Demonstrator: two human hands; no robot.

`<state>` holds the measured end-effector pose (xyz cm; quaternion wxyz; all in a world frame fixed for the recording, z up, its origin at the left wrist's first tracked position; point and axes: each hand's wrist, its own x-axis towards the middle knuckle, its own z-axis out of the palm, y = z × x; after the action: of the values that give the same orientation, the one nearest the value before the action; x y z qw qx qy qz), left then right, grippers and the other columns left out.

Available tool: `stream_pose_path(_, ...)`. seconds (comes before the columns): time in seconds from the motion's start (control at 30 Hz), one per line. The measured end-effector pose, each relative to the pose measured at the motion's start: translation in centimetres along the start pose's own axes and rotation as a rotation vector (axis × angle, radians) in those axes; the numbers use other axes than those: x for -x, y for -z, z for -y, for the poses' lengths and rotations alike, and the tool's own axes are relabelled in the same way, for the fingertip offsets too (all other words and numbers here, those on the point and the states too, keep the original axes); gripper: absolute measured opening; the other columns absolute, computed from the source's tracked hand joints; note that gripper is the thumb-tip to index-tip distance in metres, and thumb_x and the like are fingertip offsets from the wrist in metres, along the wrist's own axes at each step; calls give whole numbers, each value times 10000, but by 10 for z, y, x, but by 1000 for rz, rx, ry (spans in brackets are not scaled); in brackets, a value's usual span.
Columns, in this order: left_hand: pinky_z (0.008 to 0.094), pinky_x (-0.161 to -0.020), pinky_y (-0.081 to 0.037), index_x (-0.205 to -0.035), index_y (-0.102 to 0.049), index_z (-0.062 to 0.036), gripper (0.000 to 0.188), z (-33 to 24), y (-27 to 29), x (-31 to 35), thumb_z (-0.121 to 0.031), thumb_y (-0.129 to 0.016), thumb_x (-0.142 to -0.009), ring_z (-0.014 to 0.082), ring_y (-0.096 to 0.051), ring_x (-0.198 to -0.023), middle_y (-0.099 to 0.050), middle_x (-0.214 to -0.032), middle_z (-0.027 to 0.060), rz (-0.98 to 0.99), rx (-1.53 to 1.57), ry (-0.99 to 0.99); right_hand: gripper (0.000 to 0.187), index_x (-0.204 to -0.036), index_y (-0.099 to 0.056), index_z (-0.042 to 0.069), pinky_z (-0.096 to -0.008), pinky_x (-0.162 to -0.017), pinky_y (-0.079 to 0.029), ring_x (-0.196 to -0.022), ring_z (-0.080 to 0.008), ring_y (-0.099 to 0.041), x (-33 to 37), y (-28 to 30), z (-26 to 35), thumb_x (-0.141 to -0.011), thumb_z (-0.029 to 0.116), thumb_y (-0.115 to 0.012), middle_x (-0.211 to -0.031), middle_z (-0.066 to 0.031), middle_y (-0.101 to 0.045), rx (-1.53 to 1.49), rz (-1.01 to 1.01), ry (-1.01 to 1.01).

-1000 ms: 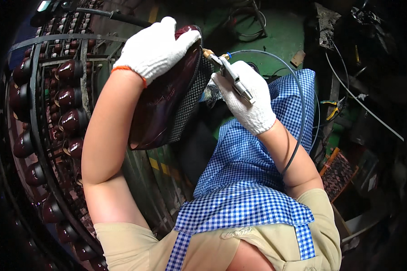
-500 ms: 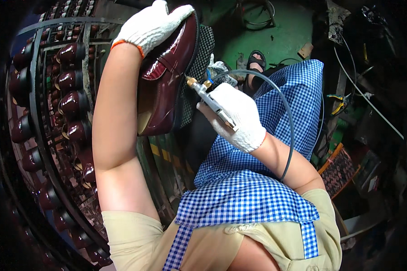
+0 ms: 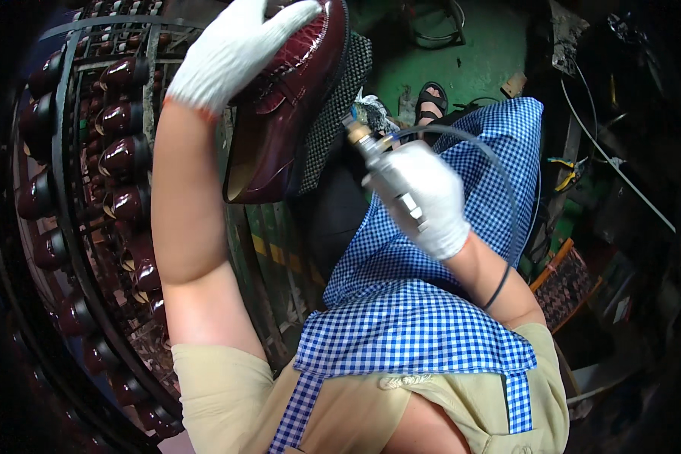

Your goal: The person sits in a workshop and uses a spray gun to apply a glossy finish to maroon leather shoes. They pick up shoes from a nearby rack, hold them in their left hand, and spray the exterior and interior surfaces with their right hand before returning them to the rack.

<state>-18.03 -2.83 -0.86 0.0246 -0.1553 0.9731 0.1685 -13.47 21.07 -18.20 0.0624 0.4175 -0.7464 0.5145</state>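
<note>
In my white-gloved left hand (image 3: 223,57) is a glossy dark burgundy loafer (image 3: 276,144), gripped near the toe with the thumb across its upper. The fingers' ends lie partly beyond the top edge of the picture. The shoe's heel end points toward me, and its pale inside shows at the opening. My right hand (image 3: 424,193), also gloved in white, is closed around a metal spray gun (image 3: 374,155) with a brass-coloured nozzle end. A thin hose (image 3: 499,170) loops from the gun past my right forearm. Gun and shoe are apart, and the gun is blurred.
A metal rack (image 3: 64,151) full of similar glossy shoes (image 3: 125,155) stands close on my left. Behind the loafer is a dark speckled surface (image 3: 337,113). Yellow-handled pliers (image 3: 567,174) lie at the right, near a woven-topped, orange-edged object (image 3: 567,287). Beyond is a green floor (image 3: 492,53).
The loafer has moved up and away from me with my left hand. My right hand has drawn the spray gun to the right, away from the shoe, and the hose has shifted along.
</note>
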Motion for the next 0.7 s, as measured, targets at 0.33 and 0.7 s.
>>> stream_pose_path(0.33, 351, -1015, -522, -1330, -635, 30, 385, 26, -30, 149, -79, -714, -969, 236, -688, -1126, -708, -1197, 162, -128, 17, 70, 142, -1043, -711, 38, -424, -696, -539, -797, -341, -651, -5, 32, -80, -934, 127, -726, -858, -147, -639, 180, 4, -229)
stream_pose_path(0.7, 373, -1086, -481, -1294, -659, 4, 438, 79, 0, 98, 75, -566, -872, 294, -662, -1215, -688, -1269, 170, -26, 24, -273, 252, -1170, -701, 59, -411, -652, -539, -734, -322, -649, 3, 3, -103, -950, 177, -737, -832, -142, -634, 258, 31, -235)
